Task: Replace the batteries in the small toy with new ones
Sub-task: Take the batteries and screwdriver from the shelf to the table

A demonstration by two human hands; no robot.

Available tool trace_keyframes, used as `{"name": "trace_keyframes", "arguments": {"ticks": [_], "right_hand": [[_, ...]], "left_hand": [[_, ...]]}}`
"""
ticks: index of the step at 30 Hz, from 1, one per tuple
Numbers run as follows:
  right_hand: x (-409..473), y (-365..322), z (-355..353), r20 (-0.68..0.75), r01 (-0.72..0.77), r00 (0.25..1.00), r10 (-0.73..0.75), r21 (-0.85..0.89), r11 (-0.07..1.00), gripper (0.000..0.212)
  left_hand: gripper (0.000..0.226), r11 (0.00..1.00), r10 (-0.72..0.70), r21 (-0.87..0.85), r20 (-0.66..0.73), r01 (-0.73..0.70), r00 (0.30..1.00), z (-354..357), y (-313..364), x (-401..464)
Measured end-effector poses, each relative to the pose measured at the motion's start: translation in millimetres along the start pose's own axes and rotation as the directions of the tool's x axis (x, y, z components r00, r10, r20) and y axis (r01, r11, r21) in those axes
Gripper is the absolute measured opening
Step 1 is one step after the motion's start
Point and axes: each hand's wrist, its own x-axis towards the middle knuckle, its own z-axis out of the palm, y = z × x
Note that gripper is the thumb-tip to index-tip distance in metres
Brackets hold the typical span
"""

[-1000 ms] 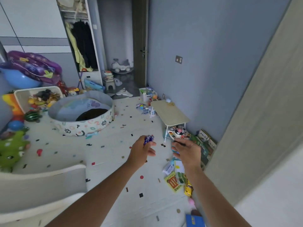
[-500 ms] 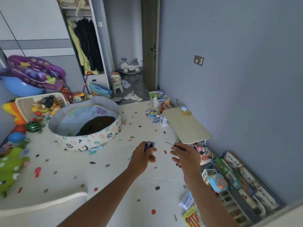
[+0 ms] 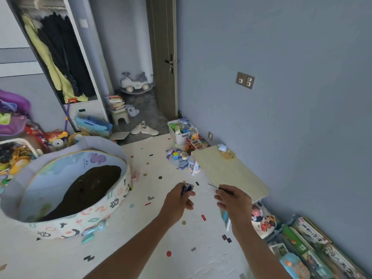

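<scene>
My left hand [image 3: 177, 202] is closed around a few dark blue batteries [image 3: 186, 188], their ends poking up above my fingers. My right hand [image 3: 234, 202] grips a thin screwdriver [image 3: 216, 186] with a black handle, its metal tip pointing left. Both hands hover above the speckled white play mat [image 3: 141, 238], beside a small low table [image 3: 227, 172]. A round colourful toy [image 3: 261, 220] sits on the floor under the table's near corner. Which toy the task means I cannot tell.
A round fabric ball pit [image 3: 66, 190] stands to the left. Toy bins and loose toys [image 3: 183, 131] lie by the blue wall, books and boxes [image 3: 306, 244] along it at right. A wardrobe [image 3: 60, 57] and an open doorway [image 3: 128, 67] are ahead.
The view has swung up and right, bringing the low table closer and more of the wall into view. Both hands keep their grip and have stayed in front of me.
</scene>
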Motion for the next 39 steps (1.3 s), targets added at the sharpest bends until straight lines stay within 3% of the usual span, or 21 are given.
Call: {"name": "trace_keyframes", "arguments": {"ticks": [9,21,30,39], "right_hand": [[196,13,108,-0.112,-0.062,0.991,0.07,0.069,0.996,0.017],[433,21,211,-0.273,-0.162,0.945,0.181,0.09,0.983,0.016],[573,53,260,-0.507,-0.207,0.815,0.278,0.194,0.959,0.015],[704,125,254,-0.594,-0.266,0.717,0.364,0.25,0.931,0.014]], "left_hand": [[0.019,0.991,-0.003,0.134,0.178,-0.021,0.984,-26,-21,243],[0.018,0.983,-0.1,0.176,0.323,0.044,0.941,-19,-36,533],[0.018,0.964,-0.104,0.258,0.588,-0.065,0.802,8,-66,722],[0.013,0.943,-0.148,0.318,0.664,-0.098,0.733,83,-117,859]]}}
